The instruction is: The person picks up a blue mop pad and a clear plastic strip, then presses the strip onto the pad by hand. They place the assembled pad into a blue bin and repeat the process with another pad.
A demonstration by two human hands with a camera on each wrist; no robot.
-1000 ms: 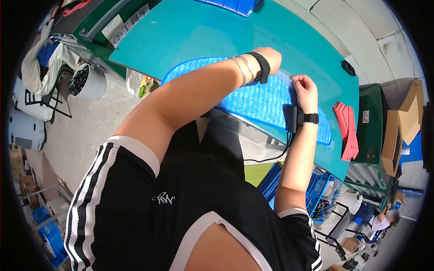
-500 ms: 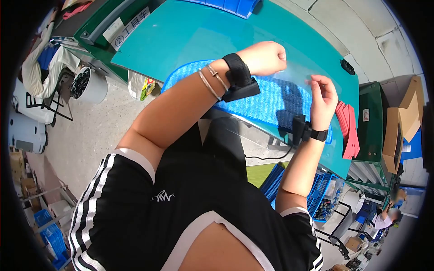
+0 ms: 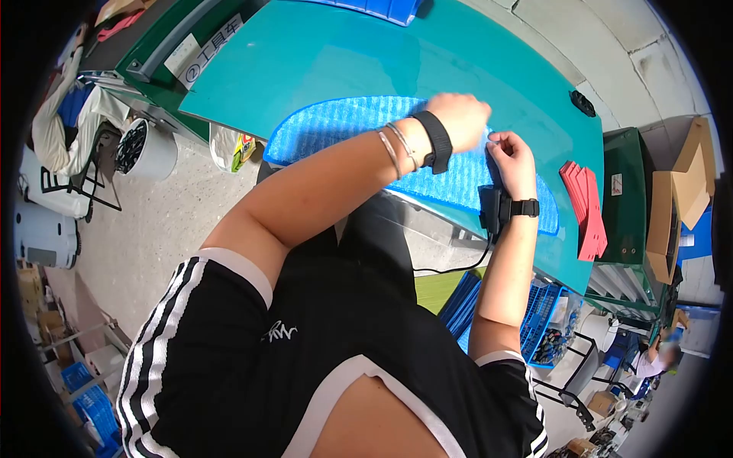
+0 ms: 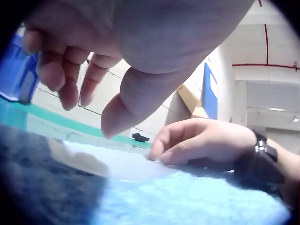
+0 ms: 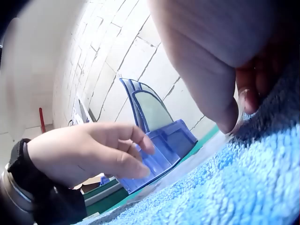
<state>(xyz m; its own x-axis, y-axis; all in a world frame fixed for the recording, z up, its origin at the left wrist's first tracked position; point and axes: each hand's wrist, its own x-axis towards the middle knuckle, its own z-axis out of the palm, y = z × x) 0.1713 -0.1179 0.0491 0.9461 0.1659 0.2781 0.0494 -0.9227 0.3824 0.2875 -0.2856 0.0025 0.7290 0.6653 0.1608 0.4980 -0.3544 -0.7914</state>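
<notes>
A blue striped, half-oval textile pad (image 3: 328, 126) lies along the front of the table, its fuzzy pile showing in the right wrist view. Thin clear plastic film (image 4: 129, 165) lies at its far edge. My right hand (image 3: 516, 162) pinches the film there between thumb and fingers, over the pad's right part. Above the pad's middle, my left hand (image 3: 456, 122) is blurred. In the left wrist view its fingers (image 4: 70, 77) bend loosely, the thumb stands apart from them, and nothing is between them. Both wrists wear black straps.
On the green table (image 3: 305, 61) stands a blue bin (image 3: 382, 8) at the back. Red flat pieces (image 3: 582, 210) lie at the right, and a small black item (image 3: 582, 103) near the back right edge. A cardboard box (image 3: 676, 217) stands beyond a green cabinet (image 3: 626, 202).
My right hand lifted rightward off the pad's edge, then came back left and down to it. My left hand drew back toward the left, then moved forward again beside the right hand.
</notes>
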